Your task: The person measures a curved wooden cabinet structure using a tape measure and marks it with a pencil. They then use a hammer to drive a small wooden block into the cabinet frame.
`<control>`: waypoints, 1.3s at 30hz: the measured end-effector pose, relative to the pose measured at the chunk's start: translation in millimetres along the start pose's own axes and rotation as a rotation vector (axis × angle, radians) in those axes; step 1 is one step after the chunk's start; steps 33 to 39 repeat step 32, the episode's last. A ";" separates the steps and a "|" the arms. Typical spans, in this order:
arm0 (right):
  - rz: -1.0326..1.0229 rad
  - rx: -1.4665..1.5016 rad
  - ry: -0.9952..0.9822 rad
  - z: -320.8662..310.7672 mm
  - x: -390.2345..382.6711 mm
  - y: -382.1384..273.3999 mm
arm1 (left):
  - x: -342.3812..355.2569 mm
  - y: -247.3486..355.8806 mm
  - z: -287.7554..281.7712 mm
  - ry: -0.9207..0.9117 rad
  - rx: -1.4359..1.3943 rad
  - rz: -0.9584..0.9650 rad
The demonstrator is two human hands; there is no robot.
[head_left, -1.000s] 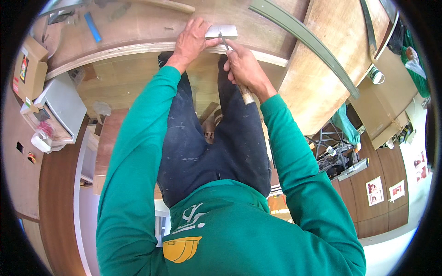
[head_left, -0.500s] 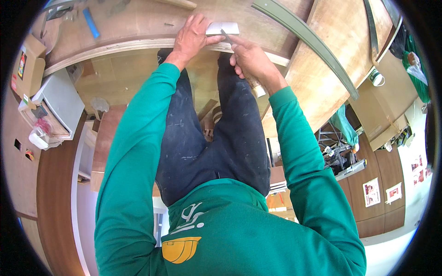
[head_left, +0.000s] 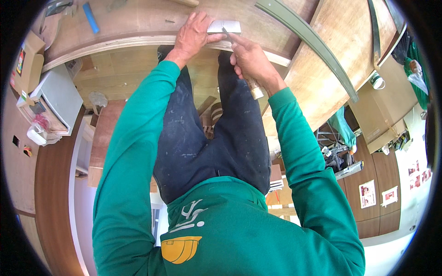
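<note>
A small white rectangular piece (head_left: 231,26) lies on the wooden workbench (head_left: 138,27), close to its front edge. My left hand (head_left: 192,35) is closed on the left end of this piece, with the thumb stretched along its near side. In my right hand (head_left: 251,60) is a chisel with a wooden handle (head_left: 256,93), its butt end sticking out below my palm. My right index finger runs along the dark blade, whose tip touches or hovers just over the white piece; I cannot tell which. My fingers cover most of the handle.
A long curved-looking green strip (head_left: 313,43) lies across the bench and a plywood sheet (head_left: 338,73) at the right. A blue strip (head_left: 91,18) and a small nail-like piece (head_left: 170,20) lie to the left. A cardboard box (head_left: 30,64) and white cabinet (head_left: 62,99) stand far left.
The chisel's handle end has swung slightly to the left while its tip stays on or over the white piece. My left hand keeps its hold. The whole view has shifted a little.
</note>
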State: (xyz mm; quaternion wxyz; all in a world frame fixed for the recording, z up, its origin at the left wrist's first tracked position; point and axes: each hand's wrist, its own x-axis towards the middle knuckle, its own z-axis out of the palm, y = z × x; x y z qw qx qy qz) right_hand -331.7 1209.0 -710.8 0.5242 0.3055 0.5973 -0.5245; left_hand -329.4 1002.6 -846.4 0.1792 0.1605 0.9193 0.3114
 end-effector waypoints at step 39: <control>0.008 -0.086 -0.084 -20.1 4.3 1.1 | -2.6 -2.0 1.7 0.009 -0.028 -0.016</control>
